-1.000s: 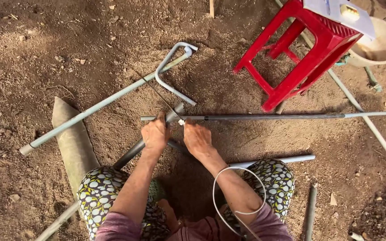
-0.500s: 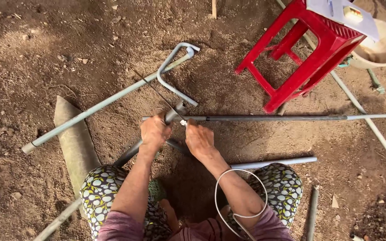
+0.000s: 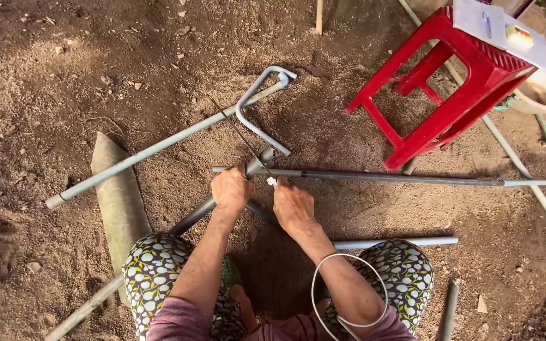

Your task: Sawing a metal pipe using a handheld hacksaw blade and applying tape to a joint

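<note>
On bare dirt, between the person's patterned knees, both hands meet at the spot where a dark pipe (image 3: pixel 222 203) crosses a long thin rod (image 3: pixel 387 177). Left hand (image 3: pixel 232 189) is closed over that crossing, fingers curled around the pipe and rod together. Right hand (image 3: pixel 293 207) sits just beside it, fingers bent down toward a small white bit (image 3: pixel 271 182) at the joint; whether it pinches that bit or only presses on it I cannot tell. A loop of wire (image 3: pixel 347 290) hangs around the right forearm. By the look of it, the step in hand is binding or fixing the two bars at their crossing. The next move probably calls for the left hand to hold the joint steady while the right works the tie tight. A bent grey tube (image 3: pixel 257 107), a longer grey pipe (image 3: pixel 153 149) and a red stool (image 3: pixel 456 82) lie further off.
</note>
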